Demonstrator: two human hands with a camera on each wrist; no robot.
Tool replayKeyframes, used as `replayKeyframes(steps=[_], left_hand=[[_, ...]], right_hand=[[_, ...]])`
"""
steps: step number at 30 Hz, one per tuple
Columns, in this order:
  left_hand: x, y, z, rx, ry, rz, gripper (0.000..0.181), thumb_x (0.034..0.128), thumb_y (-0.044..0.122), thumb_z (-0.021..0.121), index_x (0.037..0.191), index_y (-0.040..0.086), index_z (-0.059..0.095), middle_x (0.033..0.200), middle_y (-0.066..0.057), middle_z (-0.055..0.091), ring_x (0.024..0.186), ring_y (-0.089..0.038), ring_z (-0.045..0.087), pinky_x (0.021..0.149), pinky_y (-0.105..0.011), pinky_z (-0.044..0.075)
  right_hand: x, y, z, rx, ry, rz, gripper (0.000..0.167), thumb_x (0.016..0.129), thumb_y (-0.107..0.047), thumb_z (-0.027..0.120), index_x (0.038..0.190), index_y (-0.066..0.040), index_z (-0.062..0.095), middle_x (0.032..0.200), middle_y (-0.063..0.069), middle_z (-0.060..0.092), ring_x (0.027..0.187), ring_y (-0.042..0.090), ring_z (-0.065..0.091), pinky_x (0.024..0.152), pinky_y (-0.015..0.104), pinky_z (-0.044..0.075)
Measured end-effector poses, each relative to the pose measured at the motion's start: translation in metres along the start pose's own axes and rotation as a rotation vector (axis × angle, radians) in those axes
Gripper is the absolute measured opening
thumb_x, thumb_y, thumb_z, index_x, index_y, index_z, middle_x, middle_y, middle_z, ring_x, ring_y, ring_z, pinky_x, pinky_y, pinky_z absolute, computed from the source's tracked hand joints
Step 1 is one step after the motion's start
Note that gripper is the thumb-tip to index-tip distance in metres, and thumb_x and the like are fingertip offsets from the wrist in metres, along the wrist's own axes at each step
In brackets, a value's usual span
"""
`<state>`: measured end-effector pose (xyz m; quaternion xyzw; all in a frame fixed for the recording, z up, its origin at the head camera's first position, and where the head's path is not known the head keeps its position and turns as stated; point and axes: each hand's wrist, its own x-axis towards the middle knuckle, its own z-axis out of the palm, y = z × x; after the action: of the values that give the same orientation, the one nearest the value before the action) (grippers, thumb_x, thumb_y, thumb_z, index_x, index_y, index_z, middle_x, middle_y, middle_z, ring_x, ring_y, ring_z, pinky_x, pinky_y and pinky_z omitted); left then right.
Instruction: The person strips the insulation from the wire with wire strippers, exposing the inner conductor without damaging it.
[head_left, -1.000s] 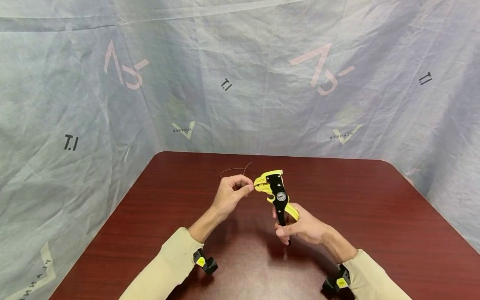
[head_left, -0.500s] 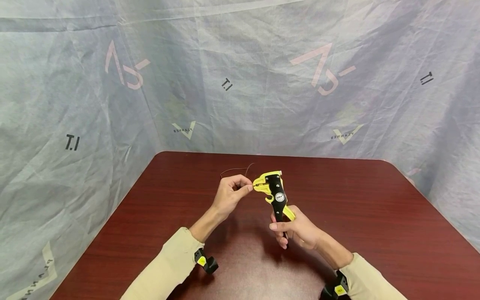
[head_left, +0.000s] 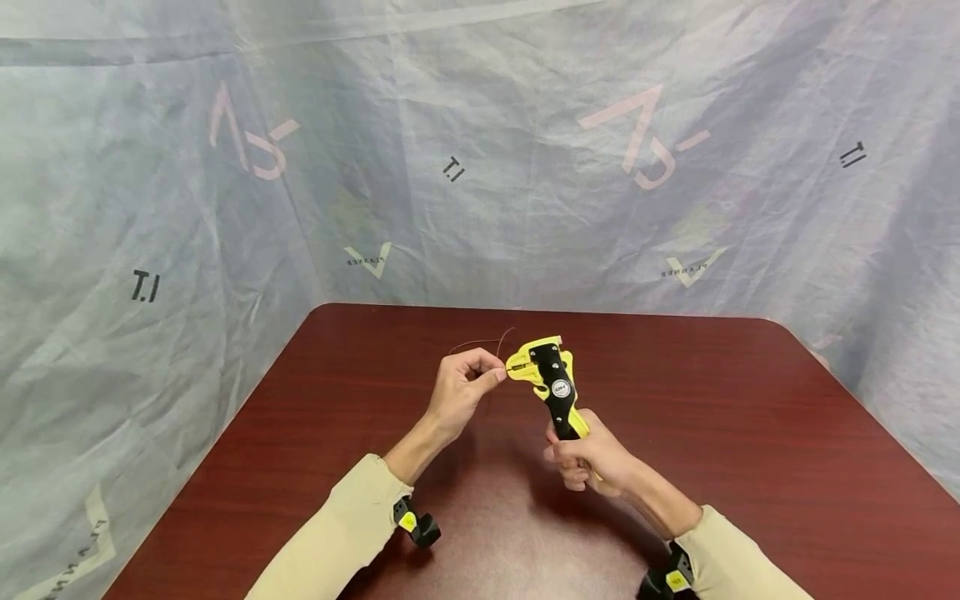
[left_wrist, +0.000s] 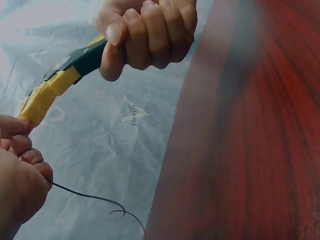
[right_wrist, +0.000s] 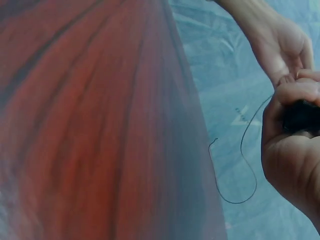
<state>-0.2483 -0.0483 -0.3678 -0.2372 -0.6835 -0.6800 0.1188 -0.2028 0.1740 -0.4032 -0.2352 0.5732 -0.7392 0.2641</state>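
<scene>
Head view, from the left: a pale grey-blue cloth sheet point(head_left: 187, 208) printed with mirrored letters stands along the side and back of a reddish-brown wood-grain surface point(head_left: 712, 383). A cream long sleeve point(head_left: 337, 525) comes up from the lower edge, with a small black wrist camera point(head_left: 425, 530) bearing a yellow label at its cuff. Beyond it, the left hand point(head_left: 463, 392) is raised over the surface, thumb and forefinger pinched together on a thin dark wire point(left_wrist: 82, 194). The wire's loose length trails from this hand in a slack curve, while a short stretch runs right from the fingertips to the nose of a yellow-and-black pistol-shaped tool point(head_left: 558, 385); how far in it reaches cannot be told. The tool is held above the surface near its middle, nose toward the left hand, just beside the fingertips, handles slanting down to the right. The right hand point(head_left: 596, 458) is clamped round those handles, fingers curled closely together. Farther right, a second cream sleeve point(head_left: 735, 558) carries another black wrist camera point(head_left: 660, 579) with a yellow label.
</scene>
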Motion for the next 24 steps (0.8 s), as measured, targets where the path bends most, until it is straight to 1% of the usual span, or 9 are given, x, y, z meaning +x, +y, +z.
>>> replayKeyframes(steps=[3, 6, 9, 13, 17, 20, 24], left_hand=[[-0.0004, 0.0014, 0.0002, -0.014, -0.018, 0.009, 0.007, 0.0847, -0.006, 0.068, 0.084, -0.013, 0.066, 0.066, 0.012, 0.057, 0.062, -0.002, 0.046, 0.059, -0.018, 0.037], [-0.0001, 0.0017, -0.0003, -0.025, -0.029, 0.023, 0.005, 0.0852, -0.007, 0.067, 0.083, -0.012, 0.067, 0.067, 0.012, 0.058, 0.062, -0.001, 0.047, 0.059, -0.017, 0.038], [-0.0005, 0.0014, -0.0019, -0.031, -0.034, 0.028, 0.004, 0.0851, -0.008, 0.066, 0.083, -0.011, 0.067, 0.067, 0.011, 0.058, 0.061, -0.001, 0.047, 0.059, -0.017, 0.038], [-0.0001, 0.0020, -0.0031, -0.030, -0.038, 0.033, 0.005, 0.0847, -0.007, 0.067, 0.083, -0.012, 0.067, 0.067, 0.009, 0.058, 0.061, -0.001, 0.048, 0.059, -0.018, 0.039], [-0.0001, 0.0022, -0.0033, -0.033, -0.041, 0.034, 0.003, 0.0848, -0.009, 0.066, 0.083, -0.011, 0.067, 0.067, 0.009, 0.058, 0.062, -0.001, 0.048, 0.059, -0.018, 0.039], [-0.0002, 0.0020, -0.0033, -0.036, -0.039, 0.030, 0.003, 0.0847, -0.009, 0.066, 0.084, -0.012, 0.067, 0.067, 0.008, 0.058, 0.062, -0.001, 0.048, 0.059, -0.018, 0.039], [-0.0006, 0.0028, -0.0039, -0.029, -0.040, 0.029, 0.008, 0.0848, -0.007, 0.068, 0.085, -0.014, 0.066, 0.067, 0.009, 0.058, 0.061, -0.001, 0.048, 0.059, -0.018, 0.039]], right_hand=[[-0.0015, -0.0014, -0.0039, 0.024, -0.029, 0.003, 0.023, 0.084, 0.010, 0.050, 0.079, -0.012, 0.050, 0.056, -0.007, 0.031, 0.044, 0.004, 0.031, 0.042, 0.032, 0.018], [-0.0025, -0.0037, -0.0063, 0.034, -0.048, 0.017, 0.021, 0.087, 0.008, 0.054, 0.080, -0.012, 0.051, 0.056, -0.002, 0.028, 0.044, 0.006, 0.032, 0.044, 0.031, 0.021], [-0.0026, -0.0050, -0.0079, 0.030, -0.080, 0.013, 0.019, 0.088, 0.007, 0.054, 0.081, -0.011, 0.052, 0.056, -0.001, 0.029, 0.045, 0.007, 0.033, 0.044, 0.027, 0.027], [-0.0029, -0.0062, -0.0093, 0.037, -0.124, -0.017, 0.018, 0.090, 0.008, 0.051, 0.085, -0.010, 0.053, 0.058, -0.001, 0.033, 0.047, 0.008, 0.035, 0.047, 0.022, 0.039], [-0.0034, -0.0059, -0.0092, 0.045, -0.135, -0.031, 0.019, 0.091, 0.009, 0.049, 0.088, -0.009, 0.054, 0.059, -0.001, 0.038, 0.049, 0.010, 0.038, 0.050, 0.022, 0.044], [-0.0036, -0.0055, -0.0094, 0.045, -0.133, -0.041, 0.019, 0.091, 0.009, 0.048, 0.089, -0.008, 0.054, 0.059, 0.000, 0.040, 0.049, 0.011, 0.037, 0.051, 0.022, 0.045], [-0.0036, -0.0050, -0.0106, 0.040, -0.133, -0.049, 0.018, 0.091, 0.009, 0.048, 0.089, -0.008, 0.054, 0.058, 0.001, 0.040, 0.048, 0.013, 0.036, 0.050, 0.022, 0.045]])
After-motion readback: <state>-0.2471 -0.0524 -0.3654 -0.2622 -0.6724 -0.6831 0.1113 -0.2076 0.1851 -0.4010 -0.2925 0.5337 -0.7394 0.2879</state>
